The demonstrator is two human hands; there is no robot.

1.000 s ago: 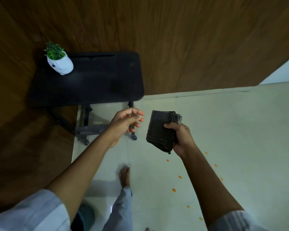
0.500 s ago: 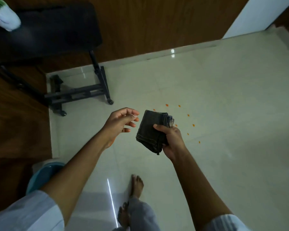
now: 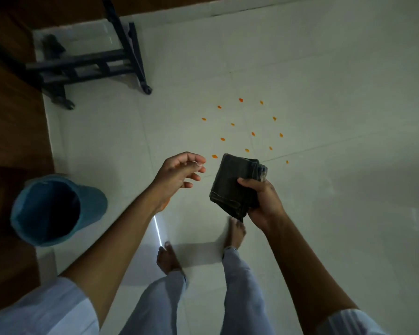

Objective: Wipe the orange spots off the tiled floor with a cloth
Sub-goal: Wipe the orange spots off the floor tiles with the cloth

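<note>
Dark folded cloth (image 3: 232, 184) sits in the right hand (image 3: 264, 201), thumb curled over its near right edge and fingers wrapped beneath it, held up in the air above the tiled floor (image 3: 336, 165). The left hand (image 3: 179, 177) hovers just to the left of the cloth, apart from it, fingers loosely curled and holding nothing. Beyond both hands a scatter of orange spots (image 3: 247, 126) dots the pale tiles, the nearest spot lying just past the cloth's far left corner. Two bare feet (image 3: 166, 259) stand on the tiles below the hands. A blue bucket (image 3: 56, 209) stands at the left by the wooden wall, and a black wheeled table base (image 3: 87, 66) rests at the far left
</note>
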